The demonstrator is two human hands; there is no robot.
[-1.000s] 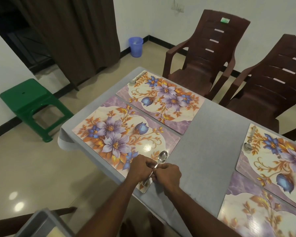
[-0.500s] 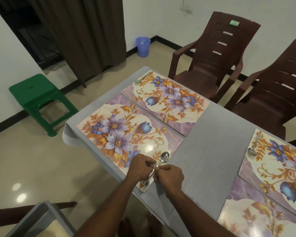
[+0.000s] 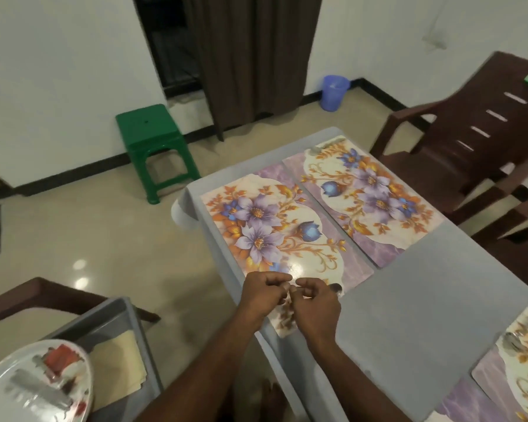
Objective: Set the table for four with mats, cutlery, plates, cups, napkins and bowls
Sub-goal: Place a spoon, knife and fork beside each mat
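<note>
My left hand (image 3: 264,292) and right hand (image 3: 313,303) sit close together over the near edge of the floral mat (image 3: 282,248), fingertips almost meeting, both forearms reaching up from the bottom of the view. The fingers of each hand are curled inward, but I cannot tell whether either is pinching anything, because the gap between them is blurred. Just beyond my right knuckles, a dark rounded spoon bowl (image 3: 336,288) peeks out on the mat; its handle is hidden under my right hand, so I can only say the bowl end lies to the right of my hands, and the direction of its long axis is unclear. The mat under my hands lies lengthwise along the grey table (image 3: 409,303), its far short edge near the table's corner. A second floral mat (image 3: 369,196) lies just beside it, parallel, with a spoon (image 3: 323,146) at its far end. At the right edge, a third mat (image 3: 525,357) carries another spoon (image 3: 514,342). Brown plastic chairs (image 3: 476,129) stand beyond the table. To my lower left, a grey bin (image 3: 125,327) holds a steel plate (image 3: 37,388) and cream cloths (image 3: 119,363). A green stool (image 3: 153,141) and a blue bucket (image 3: 334,92) stand on the floor farther off.
</note>
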